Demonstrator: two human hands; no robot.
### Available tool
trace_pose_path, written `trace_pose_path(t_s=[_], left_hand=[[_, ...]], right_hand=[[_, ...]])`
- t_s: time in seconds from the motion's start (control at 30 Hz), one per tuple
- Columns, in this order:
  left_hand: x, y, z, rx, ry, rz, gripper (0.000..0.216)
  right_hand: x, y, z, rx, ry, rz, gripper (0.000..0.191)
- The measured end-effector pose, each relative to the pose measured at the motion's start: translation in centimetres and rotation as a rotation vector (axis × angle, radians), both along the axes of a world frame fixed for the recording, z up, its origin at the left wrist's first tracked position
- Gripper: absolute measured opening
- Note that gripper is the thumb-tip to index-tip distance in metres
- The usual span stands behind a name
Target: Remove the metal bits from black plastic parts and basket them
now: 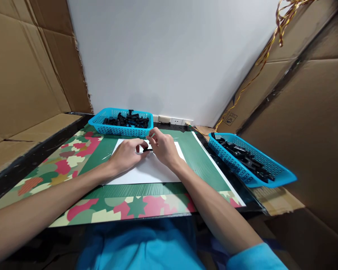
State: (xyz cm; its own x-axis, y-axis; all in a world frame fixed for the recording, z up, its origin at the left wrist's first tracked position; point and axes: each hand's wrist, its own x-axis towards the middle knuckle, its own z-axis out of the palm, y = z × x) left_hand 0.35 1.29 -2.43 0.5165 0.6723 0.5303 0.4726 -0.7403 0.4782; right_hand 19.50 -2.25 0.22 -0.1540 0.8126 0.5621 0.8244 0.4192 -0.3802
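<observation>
Both my hands meet over a white sheet of paper (146, 170) on the green mat. My left hand (128, 153) is curled, its fingers pinched on a small black part (147, 149). My right hand (163, 146) grips the same black part from the other side, fingers bent round it. The part is tiny and mostly hidden between my fingertips. A blue basket (101, 125) of black parts stands just behind my hands.
A second blue basket (281, 176) with several black parts sits at the right, off the mat's edge. Cardboard walls close in left (25, 67) and right (307, 112). A white wall (169, 56) is behind, with yellow wires (278, 22) hanging top right. The mat (73, 157) has a camouflage border.
</observation>
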Motion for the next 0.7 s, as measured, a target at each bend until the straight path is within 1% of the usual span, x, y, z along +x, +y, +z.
trace_pose_path(t_s=[0.13,0.2,0.27,0.33,0.4,0.43,0.5,0.57,0.63,0.67,0.7], left_hand=[[0.0,0.2,-0.2,-0.007,-0.006,-0.003,0.02],[0.0,0.2,-0.2,-0.005,-0.004,0.004,0.022],[0.0,0.1,-0.2,0.002,-0.003,0.011,0.023],[0.0,0.0,-0.1,0.009,-0.011,0.016,0.026],[0.0,-0.1,-0.1,0.01,-0.018,0.025,0.029],[-0.1,-0.2,0.0,0.01,-0.02,0.029,0.031],[-0.1,-0.4,0.0,0.011,-0.026,0.042,0.034],[-0.1,-0.5,0.0,0.021,-0.036,0.053,0.035],[-0.1,-0.6,0.1,0.032,-0.046,0.068,0.034],[-0.1,-0.7,0.2,0.036,-0.051,0.075,0.033],[-0.1,-0.8,0.4,0.038,-0.055,0.08,0.032]], right_hand=[[-0.3,-0.2,0.0,-0.001,-0.033,-0.01,0.006],[-0.2,-0.2,0.5,-0.002,-0.014,0.002,0.007],[0.2,-0.4,1.7,0.007,0.05,0.015,0.01],[1.0,-1.2,3.5,0.04,0.157,0.01,0.016],[2.0,-3.0,5.6,0.089,0.293,-0.012,0.025],[2.3,-4.4,6.4,0.117,0.357,-0.048,0.03],[2.7,-7.9,7.4,0.158,0.457,-0.126,0.038],[2.2,-11.9,7.0,0.161,0.524,-0.164,0.039],[1.0,-15.7,5.1,0.121,0.571,-0.15,0.037],[0.1,-17.4,3.7,0.09,0.58,-0.108,0.036],[-0.8,-18.8,2.2,0.017,0.551,0.004,0.036]])
